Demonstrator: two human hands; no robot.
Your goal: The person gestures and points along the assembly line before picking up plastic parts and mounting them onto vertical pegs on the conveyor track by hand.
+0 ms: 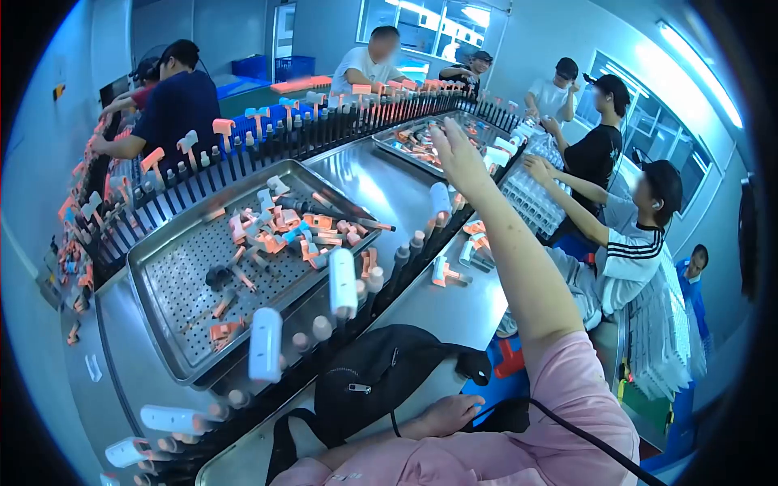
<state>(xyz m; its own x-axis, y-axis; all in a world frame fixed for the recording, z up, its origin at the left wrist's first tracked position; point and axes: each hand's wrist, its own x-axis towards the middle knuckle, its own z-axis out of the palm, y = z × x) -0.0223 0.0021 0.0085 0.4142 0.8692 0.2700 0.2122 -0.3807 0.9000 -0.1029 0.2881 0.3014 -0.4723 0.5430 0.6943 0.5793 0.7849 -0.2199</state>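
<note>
My right hand is raised at the end of my outstretched arm, fingers extended and nothing visible in them. It is above the conveyor's black posts, near the far metal tray of small parts. Low in the view, my left hand lies close to my body beside a black bag, its fingers curled; what they hold, if anything, is hidden. White pieces, such as one white piece, sit on the nearest posts. Left of these lies a perforated metal tray with a pile of orange, white and dark parts.
A curved line of black posts bears orange and white parts. Several co-workers stand around it. At the right, a person in a striped-sleeve shirt reaches toward stacked clear plastic trays. Loose parts lie on the near bench.
</note>
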